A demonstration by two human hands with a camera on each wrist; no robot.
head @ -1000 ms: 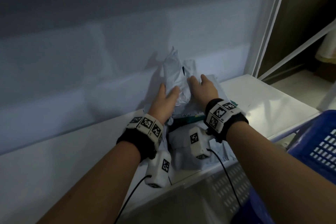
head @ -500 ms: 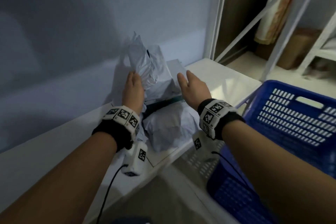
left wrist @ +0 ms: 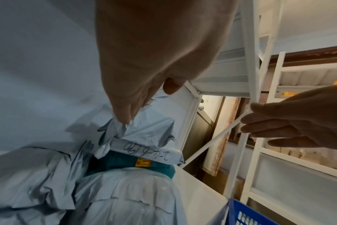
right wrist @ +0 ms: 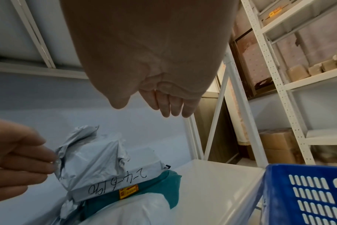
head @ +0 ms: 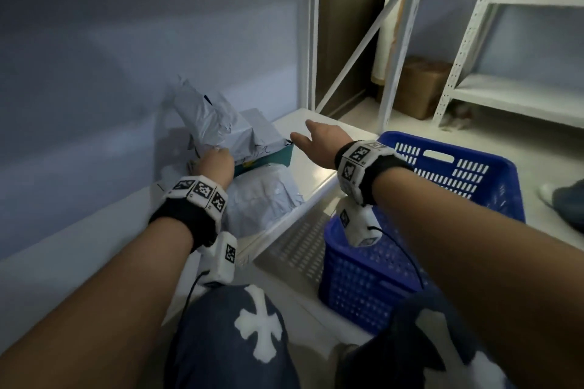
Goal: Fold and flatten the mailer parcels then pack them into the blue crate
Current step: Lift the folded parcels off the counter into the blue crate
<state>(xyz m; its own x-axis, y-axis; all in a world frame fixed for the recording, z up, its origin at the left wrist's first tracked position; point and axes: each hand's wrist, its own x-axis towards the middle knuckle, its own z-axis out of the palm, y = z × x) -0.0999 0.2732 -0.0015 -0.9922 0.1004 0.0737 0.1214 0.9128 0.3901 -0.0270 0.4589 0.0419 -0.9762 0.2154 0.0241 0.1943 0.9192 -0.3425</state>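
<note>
The grey mailers [head: 221,133] lay heaped mid-left of the head view on the white shelf [head: 316,167], with the blue crate [head: 442,186] lower right. The left hand [head: 215,164] pinched the top mailer's crumpled flap; the right hand [head: 319,144] hovered beside the pile, fingers straight and loosely together. The film looked light, soft and slippery, so gripping the stiffer packed body seemed safer than the flap.

The blue crate [head: 442,193] is partly hidden behind the right forearm.
</note>
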